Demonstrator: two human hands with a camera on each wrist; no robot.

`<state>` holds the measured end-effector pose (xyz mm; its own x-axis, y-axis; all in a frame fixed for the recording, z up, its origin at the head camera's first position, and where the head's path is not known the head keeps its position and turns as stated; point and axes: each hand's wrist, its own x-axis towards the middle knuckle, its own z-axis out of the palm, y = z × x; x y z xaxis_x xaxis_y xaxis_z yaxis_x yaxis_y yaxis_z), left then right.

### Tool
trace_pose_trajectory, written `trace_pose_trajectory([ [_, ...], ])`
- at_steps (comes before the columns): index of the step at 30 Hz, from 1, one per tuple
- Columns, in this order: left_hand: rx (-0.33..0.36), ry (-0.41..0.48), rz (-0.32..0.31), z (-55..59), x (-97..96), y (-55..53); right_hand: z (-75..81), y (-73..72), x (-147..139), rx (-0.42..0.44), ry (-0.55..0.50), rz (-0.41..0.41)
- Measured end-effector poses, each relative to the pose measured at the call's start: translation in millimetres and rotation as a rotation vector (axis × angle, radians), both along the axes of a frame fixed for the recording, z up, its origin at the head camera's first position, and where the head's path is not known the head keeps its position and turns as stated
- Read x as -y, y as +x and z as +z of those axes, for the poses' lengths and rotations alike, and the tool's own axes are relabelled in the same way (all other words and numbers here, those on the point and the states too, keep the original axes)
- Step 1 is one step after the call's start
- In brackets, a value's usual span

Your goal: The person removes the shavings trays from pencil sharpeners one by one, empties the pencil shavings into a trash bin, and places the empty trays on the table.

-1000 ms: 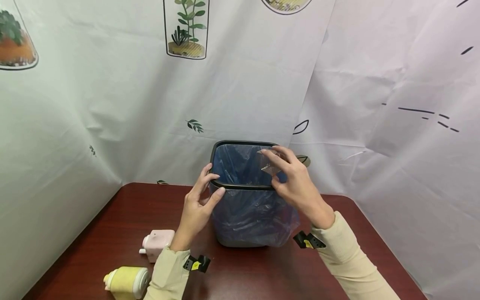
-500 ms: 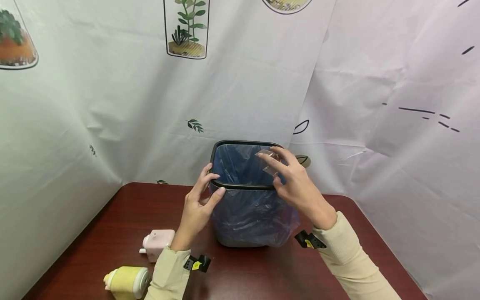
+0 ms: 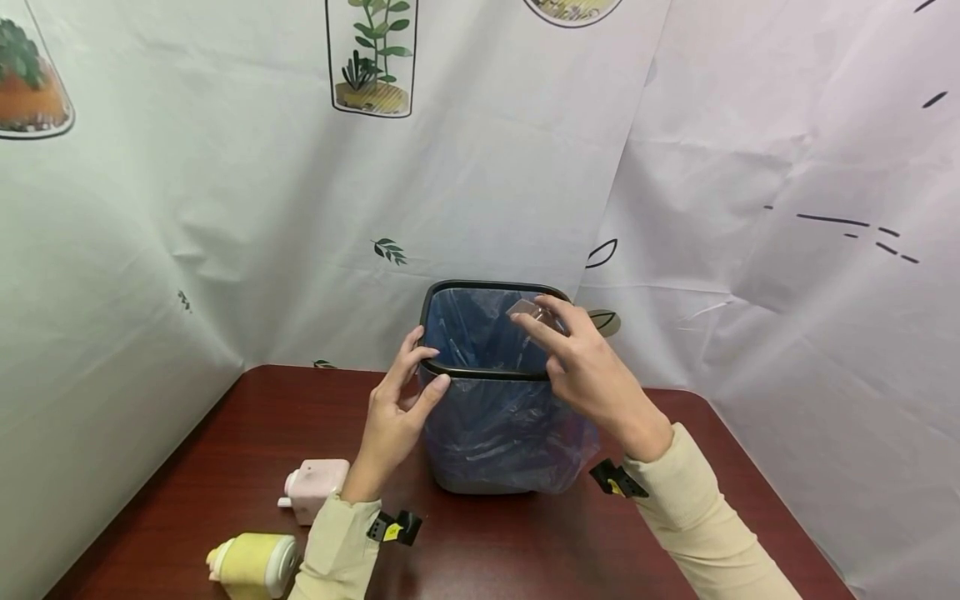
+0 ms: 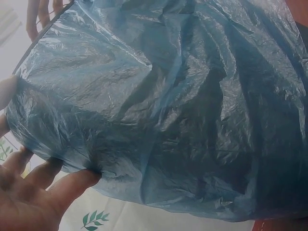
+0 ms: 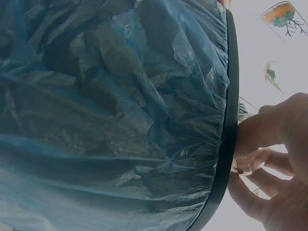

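Observation:
A trash bin point(image 3: 442, 482) with a blue plastic liner point(image 3: 502, 429) and a black rim stands upright on the table. My left hand point(image 3: 397, 408) grips the rim at its left front corner, thumb outside. Above the right side of the bin's mouth, my right hand point(image 3: 600, 375) holds a small clear plastic box point(image 3: 522, 308), tilted, between fingers and thumb. Much of this box is hidden by the fingers. In the right wrist view the clear box point(image 5: 246, 165) shows between the fingers, just beyond the rim.
On the dark red table point(image 3: 315, 408), left of the bin, lie a pink boxy device point(image 3: 318, 490) with a white knob and a yellow-and-white rounded one point(image 3: 253, 565). A white printed cloth point(image 3: 480, 183) hangs close behind the bin.
My right hand has turned and the clear box has tilted over within its fingers, above the bin's mouth. The left hand and the bin have stayed in place.

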<state>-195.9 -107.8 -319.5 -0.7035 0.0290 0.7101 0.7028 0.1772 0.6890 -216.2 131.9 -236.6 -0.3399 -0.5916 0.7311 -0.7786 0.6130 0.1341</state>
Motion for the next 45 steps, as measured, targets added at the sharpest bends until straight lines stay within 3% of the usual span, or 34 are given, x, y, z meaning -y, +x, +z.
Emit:
trace_pose_trajectory([
  [15, -0.002, -0.002, 0.01, 0.4, 0.3, 0.3, 1.5, 3.5, 4.2, -0.171, 0.097, -0.063],
  [29, -0.02, 0.001, 0.013, 0.2, -0.2, 0.4, 0.6, 3.5, 4.2, -0.177, 0.102, -0.074],
  [34, -0.018, -0.003, 0.022, 0.0, 0.1, 0.2, 0.2, 4.0, 3.7, -0.138, 0.053, -0.06],
  [45, -0.035, 0.02, 0.004, -1.7, -0.5, -1.1, -0.4, 9.9, 1.6, 0.067, -0.073, -0.086],
])
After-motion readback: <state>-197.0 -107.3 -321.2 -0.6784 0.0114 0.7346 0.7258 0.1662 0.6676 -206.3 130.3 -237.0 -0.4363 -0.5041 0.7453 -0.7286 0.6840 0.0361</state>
